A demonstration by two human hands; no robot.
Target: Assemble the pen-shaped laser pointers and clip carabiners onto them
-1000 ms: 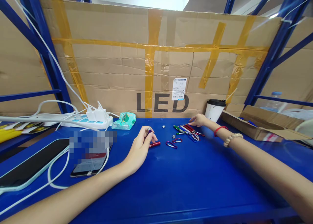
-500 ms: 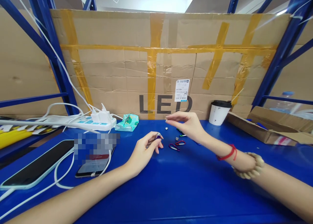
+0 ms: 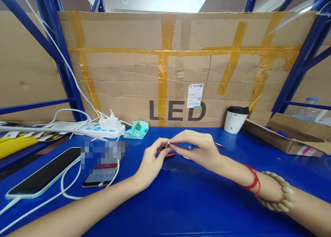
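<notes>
My left hand is closed round a small dark purple metal tube, mostly covered by the fingers. At the tube's end shows a shiny silver bit. The fingertips of my right hand are pinched together right at that end; what they hold, if anything, is too small to make out. Just below the left fingers lies a red metal tube on the blue table. Behind and under the right hand, partly hidden, are a carabiner, a small silver piece and a red item.
On the left, two phones lie among white cables by a power strip. A green tissue pack sits at the back. To the right stand a lidded paper cup and an open cardboard box. A large carton walls the back.
My right hand has come down and to the left, and its fingertips now meet the end of the purple tube. The left hand keeps its hold. The view has shifted slightly.
</notes>
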